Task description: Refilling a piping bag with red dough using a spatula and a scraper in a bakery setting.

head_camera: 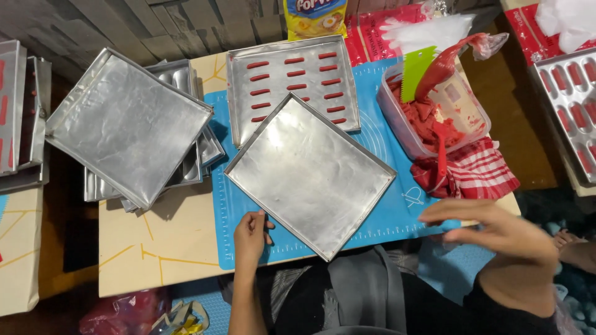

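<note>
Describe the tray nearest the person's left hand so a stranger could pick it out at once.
On the blue mat, the bare metal tray lies turned at an angle beside the left hand. Unlike the tray behind it, which holds rows of red strips, it holds nothing.

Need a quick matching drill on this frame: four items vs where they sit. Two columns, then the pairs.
Items:
1. empty metal tray
2. green scraper
3. striped cloth
4. left hand

Places:
A. standing in the clear tub of red dough
B. at the empty tray's near-left edge
C. tilted on the blue mat, overlapping the tray of red sticks
D. on the table beside the tub, on the near side

Pairs: 1-C, 2-A, 3-D, 4-B
</note>
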